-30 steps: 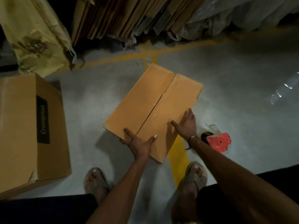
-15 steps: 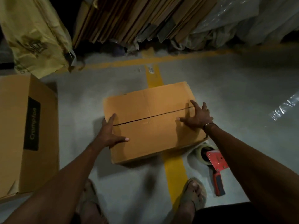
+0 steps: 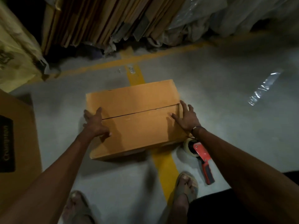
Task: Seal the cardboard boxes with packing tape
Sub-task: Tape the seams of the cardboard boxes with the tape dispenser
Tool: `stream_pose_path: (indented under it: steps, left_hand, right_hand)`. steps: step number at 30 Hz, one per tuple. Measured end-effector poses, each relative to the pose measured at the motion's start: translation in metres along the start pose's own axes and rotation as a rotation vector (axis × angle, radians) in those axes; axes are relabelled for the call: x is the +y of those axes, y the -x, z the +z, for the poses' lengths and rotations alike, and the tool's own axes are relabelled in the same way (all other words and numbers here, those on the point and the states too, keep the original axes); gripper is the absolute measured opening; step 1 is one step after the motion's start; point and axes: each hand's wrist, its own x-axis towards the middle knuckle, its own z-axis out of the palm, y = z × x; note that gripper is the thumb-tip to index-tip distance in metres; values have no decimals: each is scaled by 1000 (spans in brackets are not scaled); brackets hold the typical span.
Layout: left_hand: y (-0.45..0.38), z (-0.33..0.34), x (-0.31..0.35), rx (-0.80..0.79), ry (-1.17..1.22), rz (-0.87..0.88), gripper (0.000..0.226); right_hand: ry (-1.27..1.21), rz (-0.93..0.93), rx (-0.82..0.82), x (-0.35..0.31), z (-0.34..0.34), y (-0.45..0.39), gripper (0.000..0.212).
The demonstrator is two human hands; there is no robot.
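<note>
Both hands, left hand (image 3: 95, 124) and right hand (image 3: 187, 118), press spread-fingered on box (image 3: 137, 126) ends.

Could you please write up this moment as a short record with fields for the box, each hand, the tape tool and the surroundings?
box: cardboard box on the floor, flaps closed, centre seam with no tape visible
left hand: left hand spread over the box's left end, thumb on top
right hand: right hand flat on the box's right end, fingers straight
tape tool: red tape dispenser lying on the floor by the box's near right corner, untouched
surroundings: larger printed carton at left; flattened cardboard stack behind
</note>
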Motion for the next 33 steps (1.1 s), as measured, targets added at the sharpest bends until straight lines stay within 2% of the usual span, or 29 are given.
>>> stream_pose_path:
  steps: [3,5,8,10,13,16,19,21,24,25,29,33]
  left_hand:
    - [19,16,36,150,-10,77,111]
    - [32,35,63,189,61,165,87]
    - [55,65,112,109,206,318,63]
    - [73,93,146,16,202,432,50]
    - [86,141,180,-101,128,539,62]
    - [88,174,195,-165,1,510,82]
    - [88,182,196,-89,-87,494,76]
    - [81,184,193,-83,-75,505,73]
    - [72,185,189,-109,-61,526,72]
    - [71,185,188,-112,-59,531,73]
    - [70,181,188,-126,-49,548,73]
    - [67,172,184,-206,33,588,64]
  right_hand:
    - [-81,89,47,31,-12,28,110]
    - [-121,152,82,58,-17,47,109]
    - [-248,292,146,98,-13,74,99]
    - [-318,412,176,126,-3,95,96]
    - [-396,576,193,159,20,118,95]
    - [-486,750,59,175,42,126,100]
    - [-476,751,-106,174,53,121,105]
    - [-463,744,-146,178,62,112,106]
    - [-425,758,-162,197,89,94,134]
    - [-416,764,-156,198,93,93,135]
    - [-318,813,-46,175,67,105,102]
    - [-247,797,16,171,41,104,102]
